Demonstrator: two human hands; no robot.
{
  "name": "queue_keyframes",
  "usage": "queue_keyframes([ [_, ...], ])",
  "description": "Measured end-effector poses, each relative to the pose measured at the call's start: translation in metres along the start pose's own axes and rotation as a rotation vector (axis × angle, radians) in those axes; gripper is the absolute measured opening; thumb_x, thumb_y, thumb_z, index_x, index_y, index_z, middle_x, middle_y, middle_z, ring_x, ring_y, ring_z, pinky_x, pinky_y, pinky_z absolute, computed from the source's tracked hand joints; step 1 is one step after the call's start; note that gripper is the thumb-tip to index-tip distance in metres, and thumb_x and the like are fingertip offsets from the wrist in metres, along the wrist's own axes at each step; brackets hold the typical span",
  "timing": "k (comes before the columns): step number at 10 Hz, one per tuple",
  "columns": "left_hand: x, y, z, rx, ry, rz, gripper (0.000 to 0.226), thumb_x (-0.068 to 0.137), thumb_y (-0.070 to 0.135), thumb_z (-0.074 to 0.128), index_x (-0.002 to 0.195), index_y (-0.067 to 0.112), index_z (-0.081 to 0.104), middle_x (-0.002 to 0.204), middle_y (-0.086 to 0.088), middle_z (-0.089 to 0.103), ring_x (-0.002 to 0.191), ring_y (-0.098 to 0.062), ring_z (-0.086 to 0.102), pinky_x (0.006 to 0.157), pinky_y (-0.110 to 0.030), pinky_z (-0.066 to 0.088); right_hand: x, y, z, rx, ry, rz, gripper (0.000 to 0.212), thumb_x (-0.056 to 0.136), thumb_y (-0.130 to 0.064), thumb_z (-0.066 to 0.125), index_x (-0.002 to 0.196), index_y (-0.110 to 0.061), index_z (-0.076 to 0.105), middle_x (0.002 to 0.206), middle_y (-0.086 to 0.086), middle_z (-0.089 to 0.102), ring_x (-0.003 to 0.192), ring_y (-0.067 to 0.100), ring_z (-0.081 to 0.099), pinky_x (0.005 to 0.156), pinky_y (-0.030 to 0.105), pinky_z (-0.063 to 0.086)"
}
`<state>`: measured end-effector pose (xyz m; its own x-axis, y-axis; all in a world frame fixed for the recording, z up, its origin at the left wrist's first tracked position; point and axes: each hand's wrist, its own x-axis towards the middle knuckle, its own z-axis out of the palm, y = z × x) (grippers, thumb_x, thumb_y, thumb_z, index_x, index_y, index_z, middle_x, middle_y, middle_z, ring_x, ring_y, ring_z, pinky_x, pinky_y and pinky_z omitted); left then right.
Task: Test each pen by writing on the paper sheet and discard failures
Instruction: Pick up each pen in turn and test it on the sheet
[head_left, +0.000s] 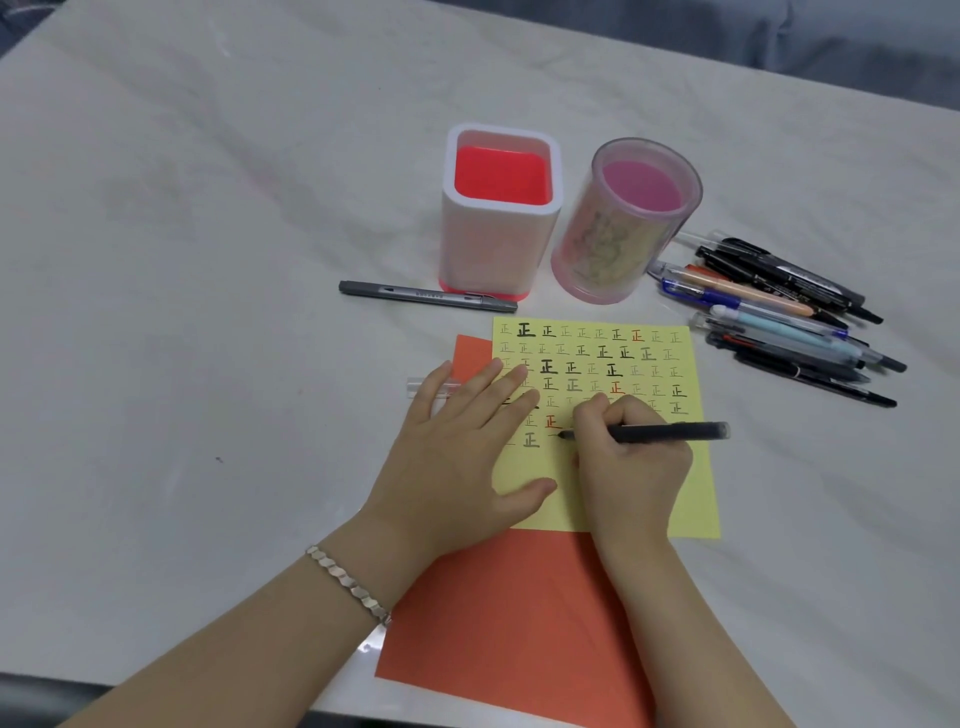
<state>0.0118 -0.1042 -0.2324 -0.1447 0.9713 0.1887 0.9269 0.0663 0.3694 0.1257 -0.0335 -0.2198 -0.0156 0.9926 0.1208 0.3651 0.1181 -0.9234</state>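
A yellow paper sheet (670, 483) covered with rows of written characters lies on an orange sheet (509, 623). My right hand (631, 462) grips a black pen (670, 432), whose tip touches the yellow sheet beside a fresh stroke. My left hand (457, 452) rests flat, fingers spread, on the sheet's left edge. A pile of several pens (779, 312) lies to the right of the sheet. A grey pen (426, 296) lies alone in front of the white holder.
A white square holder with a red inside (498, 218) and a clear round holder with a pink bottom (623, 223) stand behind the sheet, both without pens. A clear pen cap (421, 387) lies by my left fingers. The table's near edge runs along the bottom.
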Motion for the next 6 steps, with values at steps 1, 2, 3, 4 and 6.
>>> queue_keyframes([
  [1, 0.0006, -0.0001, -0.0002, 0.000, 0.002, 0.002, 0.069, 0.073, 0.062, 0.045, 0.126, 0.019, 0.058, 0.140, 0.003, 0.048, 0.132, -0.014, 0.039, 0.111, -0.044, 0.014, 0.0009, -0.0008, 0.0002, 0.010, -0.015, 0.008, 0.036, 0.071, -0.019, 0.053, 0.049, 0.005, 0.038, 0.047, 0.023, 0.043, 0.045, 0.011, 0.036, 0.049, 0.015, 0.031],
  [2, 0.0006, -0.0003, 0.0002, -0.007, 0.004, 0.000, 0.069, 0.072, 0.062, 0.045, 0.126, 0.019, 0.058, 0.140, 0.003, 0.048, 0.132, -0.014, 0.039, 0.111, -0.044, 0.014, 0.0014, -0.0010, -0.0006, 0.013, -0.029, 0.014, 0.036, 0.071, -0.019, 0.053, 0.050, 0.006, 0.039, 0.050, 0.027, 0.045, 0.046, 0.011, 0.036, 0.050, 0.017, 0.031],
  [3, 0.0011, -0.0003, 0.0003, -0.008, 0.008, 0.001, 0.069, 0.072, 0.062, 0.045, 0.126, 0.020, 0.057, 0.140, 0.003, 0.048, 0.132, -0.014, 0.039, 0.111, -0.043, 0.013, 0.0011, 0.0000, -0.0004, 0.006, -0.032, 0.012, 0.034, 0.070, -0.018, 0.053, 0.049, 0.004, 0.039, 0.048, 0.024, 0.043, 0.046, 0.010, 0.037, 0.050, 0.016, 0.032],
  [4, 0.0011, -0.0004, 0.0003, -0.008, 0.008, 0.000, 0.069, 0.072, 0.062, 0.045, 0.126, 0.019, 0.057, 0.139, 0.003, 0.048, 0.132, -0.014, 0.039, 0.111, -0.044, 0.014, 0.0016, 0.0018, -0.0007, 0.016, -0.036, 0.013, 0.034, 0.071, -0.014, 0.055, 0.046, 0.001, 0.036, 0.042, 0.008, 0.038, 0.045, 0.009, 0.037, 0.049, 0.013, 0.032],
  [6, 0.0011, -0.0010, 0.0009, -0.004, 0.004, 0.000, 0.069, 0.073, 0.062, 0.044, 0.126, 0.020, 0.057, 0.140, 0.003, 0.048, 0.132, -0.014, 0.039, 0.111, -0.044, 0.014, 0.0021, 0.0036, 0.0004, 0.019, -0.010, 0.000, 0.034, 0.071, -0.014, 0.055, 0.045, -0.004, 0.036, 0.039, -0.002, 0.035, 0.043, 0.008, 0.035, 0.048, 0.012, 0.032],
])
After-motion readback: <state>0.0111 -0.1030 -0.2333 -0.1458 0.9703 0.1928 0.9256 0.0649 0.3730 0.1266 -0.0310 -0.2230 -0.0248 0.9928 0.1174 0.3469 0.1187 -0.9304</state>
